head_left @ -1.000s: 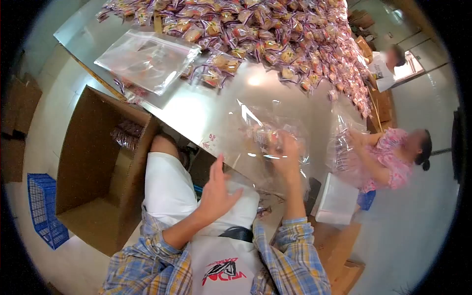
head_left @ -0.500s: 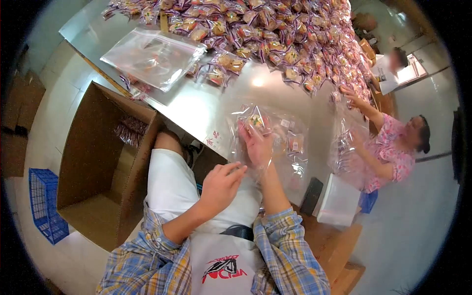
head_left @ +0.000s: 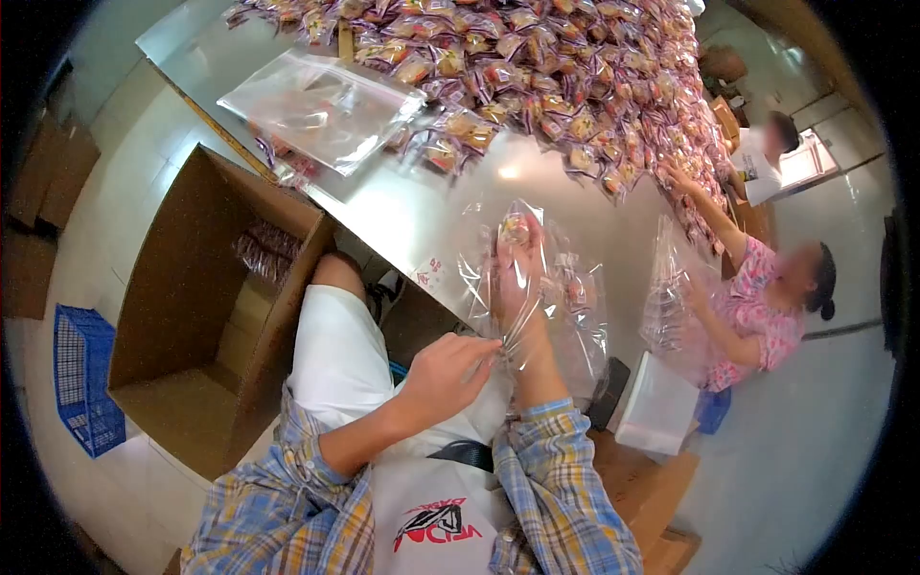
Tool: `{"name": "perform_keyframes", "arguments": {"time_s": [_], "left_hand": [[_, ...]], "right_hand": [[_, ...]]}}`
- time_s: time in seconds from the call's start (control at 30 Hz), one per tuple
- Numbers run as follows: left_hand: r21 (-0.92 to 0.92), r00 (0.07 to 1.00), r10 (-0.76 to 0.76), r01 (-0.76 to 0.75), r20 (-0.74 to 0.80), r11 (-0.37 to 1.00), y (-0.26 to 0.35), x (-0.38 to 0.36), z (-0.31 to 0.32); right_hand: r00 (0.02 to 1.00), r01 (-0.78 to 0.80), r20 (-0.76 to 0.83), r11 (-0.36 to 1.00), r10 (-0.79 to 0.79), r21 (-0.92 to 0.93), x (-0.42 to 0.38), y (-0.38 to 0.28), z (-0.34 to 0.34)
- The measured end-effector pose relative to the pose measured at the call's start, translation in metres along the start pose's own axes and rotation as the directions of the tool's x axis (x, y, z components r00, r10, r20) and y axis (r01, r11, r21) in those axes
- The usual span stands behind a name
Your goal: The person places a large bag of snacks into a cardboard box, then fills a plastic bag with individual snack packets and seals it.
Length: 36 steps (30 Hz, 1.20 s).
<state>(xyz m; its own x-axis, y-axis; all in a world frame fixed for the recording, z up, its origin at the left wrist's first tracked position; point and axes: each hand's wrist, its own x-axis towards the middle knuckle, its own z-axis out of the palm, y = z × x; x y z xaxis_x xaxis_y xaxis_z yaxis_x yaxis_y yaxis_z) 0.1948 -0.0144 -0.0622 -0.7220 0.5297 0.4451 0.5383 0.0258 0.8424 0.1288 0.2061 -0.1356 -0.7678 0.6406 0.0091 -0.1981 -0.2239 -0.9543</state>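
Pinching the bag (head_left: 565,297) mouth with left hand (head_left: 443,374), right hand (head_left: 517,283) deep inside gripping a snack (head_left: 514,228); keeping that mouth taut above the desk (head_left: 383,206).

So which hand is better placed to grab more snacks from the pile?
Probably the left hand: it only pinches the bag mouth. The right hand is deep inside the bag, so it must withdraw before reaching the pile.

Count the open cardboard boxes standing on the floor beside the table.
1: a large open cardboard box stands left of the seated person's leg, below the table edge. More cartons at the frame's far left and right edges are too unclear to count.
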Motion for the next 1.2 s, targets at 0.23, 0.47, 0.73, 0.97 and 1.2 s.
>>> {"name": "perform_keyframes", "arguments": {"time_s": [0.23, 0.47, 0.73, 0.97, 1.2], "left_hand": [[-0.062, 0.999, -0.019, 0.016, -0.042, 0.998, -0.006, -0.009, 0.004], [-0.121, 0.999, -0.053, 0.052, -0.006, 0.991, -0.005, -0.01, 0.004], [-0.173, 0.994, -0.103, 0.097, -0.029, 0.98, -0.009, -0.015, 0.005], [-0.178, 0.994, -0.112, 0.11, -0.005, 0.978, -0.01, -0.017, 0.005], [-0.231, 0.97, -0.235, 0.244, 0.065, 0.942, -0.007, -0.017, 0.003]], "right_hand": [[0.972, -0.233, 0.067, 0.958, 0.225, 0.17, -0.014, 0.007, -0.029], [0.949, -0.298, 0.174, 0.927, 0.262, 0.227, -0.021, -0.014, -0.035], [0.912, -0.372, 0.065, 0.751, 0.405, 0.546, -0.034, -0.043, -0.019], [0.88, -0.465, 0.146, 0.753, 0.452, 0.466, -0.029, -0.028, -0.03], [0.998, 0.055, -0.016, 0.909, -0.068, -0.413, -0.027, -0.014, -0.03]]}}
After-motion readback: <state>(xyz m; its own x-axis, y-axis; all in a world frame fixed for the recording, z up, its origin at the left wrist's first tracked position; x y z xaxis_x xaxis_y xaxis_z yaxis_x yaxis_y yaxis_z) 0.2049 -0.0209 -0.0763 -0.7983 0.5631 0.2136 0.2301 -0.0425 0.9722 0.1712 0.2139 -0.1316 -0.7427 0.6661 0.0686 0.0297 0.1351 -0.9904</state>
